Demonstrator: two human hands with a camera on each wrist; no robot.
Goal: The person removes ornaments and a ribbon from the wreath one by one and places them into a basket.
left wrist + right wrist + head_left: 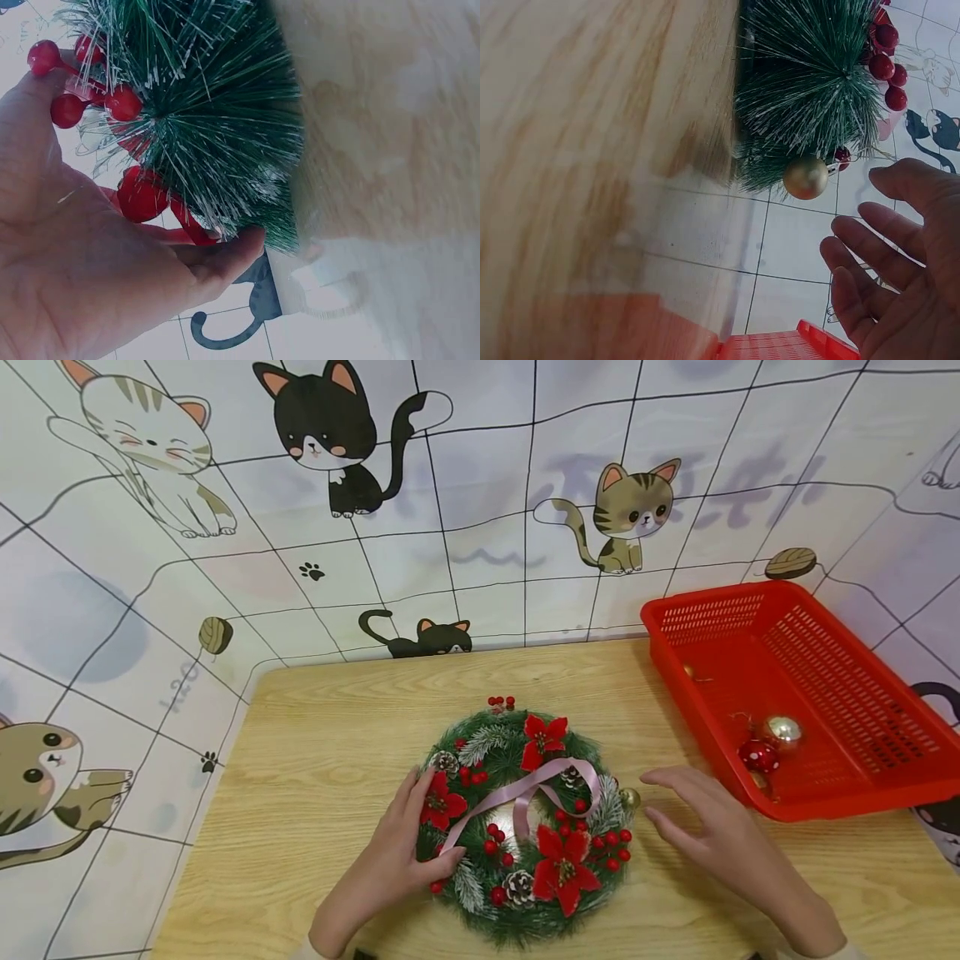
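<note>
A green Christmas wreath lies on the table, with red poinsettias, berries, pine cones and frosted sprigs. A pink ribbon loops loosely across its middle. My left hand holds the wreath's left edge, thumb on top near the berries, fingers along the outer side. In the left wrist view, red berries sit beside the thumb. A gold ball ornament hangs at the wreath's right edge. Just right of it is my right hand, thumb and fingers spread apart, holding nothing; the right wrist view shows a gap to the gold ball.
A red plastic basket stands at the right of the wooden table. Inside lie a shiny gold ball, a red ball with white dots and small gold pieces. A cat-patterned wall covering rises behind the table.
</note>
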